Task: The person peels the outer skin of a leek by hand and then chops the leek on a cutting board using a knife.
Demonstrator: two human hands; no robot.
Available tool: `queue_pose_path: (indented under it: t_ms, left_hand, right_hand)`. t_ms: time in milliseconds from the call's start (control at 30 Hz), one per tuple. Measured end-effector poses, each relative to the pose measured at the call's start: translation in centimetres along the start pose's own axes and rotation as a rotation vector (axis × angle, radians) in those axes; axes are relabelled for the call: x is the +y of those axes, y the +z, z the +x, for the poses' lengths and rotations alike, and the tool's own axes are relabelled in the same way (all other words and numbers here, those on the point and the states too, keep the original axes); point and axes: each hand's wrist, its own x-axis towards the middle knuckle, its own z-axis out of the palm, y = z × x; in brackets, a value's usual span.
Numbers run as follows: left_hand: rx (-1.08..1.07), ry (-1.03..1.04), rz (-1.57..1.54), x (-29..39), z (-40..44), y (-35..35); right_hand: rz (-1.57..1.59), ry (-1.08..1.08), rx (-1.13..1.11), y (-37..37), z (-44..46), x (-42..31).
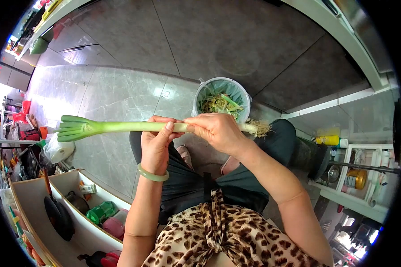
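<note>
A long leek (124, 126) lies level across my view, its cut green leaves at the left and its stringy roots at the right. Around the middle of the stalk, my left hand (158, 140) is closed, thumb on top, with a pale green bangle on the wrist. Just beside it, my right hand (216, 131) grips the white part nearer the roots. Both hands nearly touch each other. Beyond the right hand stands a lined waste bin (199, 108) holding green and yellowish vegetable scraps. The root end sits over my right knee.
An open drawer (82, 209) at the lower left holds a black frying pan (58, 216) and a green bottle (101, 212). Dark cabinet fronts (209, 40) rise ahead. A white rack (365, 173) with jars is at the right. Bags (58, 149) lie at the left on the tiled floor.
</note>
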Motion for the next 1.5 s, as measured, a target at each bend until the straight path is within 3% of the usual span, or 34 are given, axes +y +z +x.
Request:
queue_pose_path:
  t_ms: [300, 500, 633, 733, 800, 1200, 1433, 1500]
  left_hand:
    - [-0.035, 0.031, 0.123, 0.9, -0.2, 0.5]
    - [-0.07, 0.062, 0.228, 0.9, -0.6, 0.9]
    - [-0.056, 0.059, 0.202, 0.6, 0.0, 0.2]
    - [-0.039, 0.029, 0.122, 0.6, 0.1, 0.1]
    - [-0.042, 0.029, 0.114, 0.6, 0.1, 0.2]
    - [-0.115, 0.049, 0.149, 0.7, 0.0, -0.1]
    - [-0.121, 0.082, 0.243, 0.9, -0.2, 0.0]
    - [-0.117, 0.073, 0.247, 0.8, -0.3, -0.1]
  right_hand:
    - [0.256, 0.368, -0.126, -0.6, 0.5, -0.8]
    - [0.292, 0.41, -0.148, -1.3, 1.0, -0.3]
    - [0.471, 0.399, -0.118, -1.7, 1.2, 0.2]
    - [0.279, 0.315, -0.137, -2.1, 1.1, -0.4]
    - [0.119, 0.125, -0.053, -1.4, 0.8, -0.5]
    - [0.214, 0.334, -0.155, -1.9, 1.4, -0.8]
    - [0.127, 0.322, -0.111, -1.6, 1.3, 0.0]
    - [0.397, 0.245, 0.116, -1.1, 1.5, 1.1]
